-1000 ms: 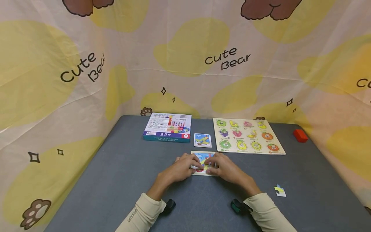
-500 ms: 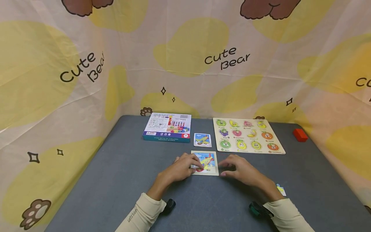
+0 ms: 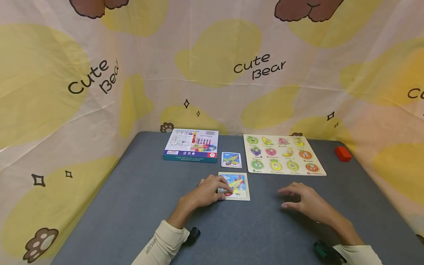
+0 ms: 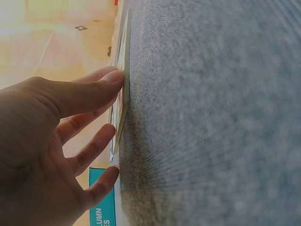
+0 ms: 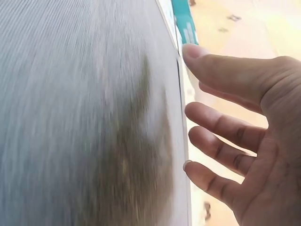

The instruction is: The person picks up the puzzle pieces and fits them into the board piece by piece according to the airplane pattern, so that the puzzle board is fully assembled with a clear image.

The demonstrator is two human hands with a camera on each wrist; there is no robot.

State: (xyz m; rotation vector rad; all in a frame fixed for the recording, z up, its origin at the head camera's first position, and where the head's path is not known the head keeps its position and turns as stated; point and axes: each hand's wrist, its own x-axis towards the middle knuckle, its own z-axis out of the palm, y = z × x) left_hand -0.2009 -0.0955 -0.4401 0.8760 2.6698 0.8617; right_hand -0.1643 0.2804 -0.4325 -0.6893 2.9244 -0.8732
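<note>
In the head view a small jigsaw puzzle (image 3: 243, 187) with a yellow plane picture lies flat in its pale frame at mid-table. My left hand (image 3: 209, 190) rests on its left side, with thumb and index fingertips apart on it and covering part of the picture. From the left wrist, the thumb (image 4: 94, 96) touches the puzzle's near edge while the other fingers spread beside it. My right hand (image 3: 308, 200) hovers over the table to the right, fingers loosely bent and nothing between them. The loose puzzle piece seen earlier is hidden under the right hand and wrist.
Behind the puzzle lies a card (image 3: 231, 160) with a plane picture. A flat box (image 3: 191, 145) stands at the back left, a fruit puzzle board (image 3: 284, 154) at the back right. A red block (image 3: 343, 154) sits near the right edge. Printed cloth (image 3: 212, 103) walls the table.
My right hand has left the puzzle and moved right, over the area where the loose piece lay. The left hand has stayed in place on the puzzle.
</note>
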